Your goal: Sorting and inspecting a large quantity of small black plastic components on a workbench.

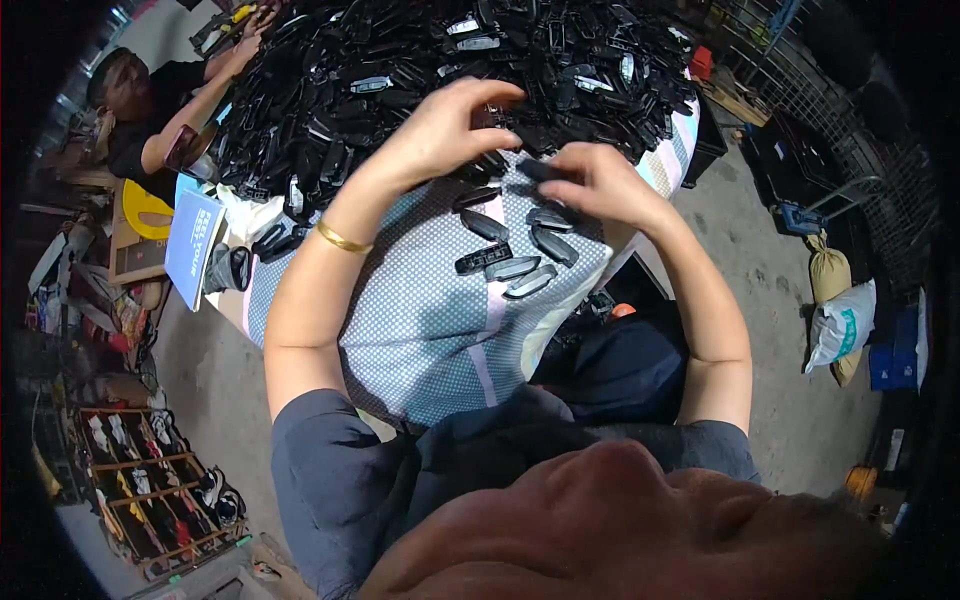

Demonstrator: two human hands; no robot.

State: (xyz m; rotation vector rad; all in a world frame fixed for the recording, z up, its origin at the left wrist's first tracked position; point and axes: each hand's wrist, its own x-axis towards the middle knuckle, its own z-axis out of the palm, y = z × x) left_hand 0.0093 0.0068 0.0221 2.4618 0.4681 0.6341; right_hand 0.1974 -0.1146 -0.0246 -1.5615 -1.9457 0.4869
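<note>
A large heap of black oblong plastic parts (390,60), some with shiny grey faces, covers the far side of the cloth-covered table (400,300). My left hand (450,125), with a gold bangle on its wrist, is over the heap's near edge. Its thumb and fingers are apart, and I see nothing between them. To its right, my right hand (605,185) pinches one black oblong plastic part (540,171) between thumb and fingers. Several loose oblong parts (512,268) lie on the cloth just nearer to me, some face up, one showing its ribbed inside.
A blue booklet (193,250), white tissue (250,215) and a dark cup-like object (228,268) sit at the table's left edge. Another person (160,110) reaches over the far left of the heap. White sacks (842,325) stand on the floor at right; a divided rack (150,480) is lower left.
</note>
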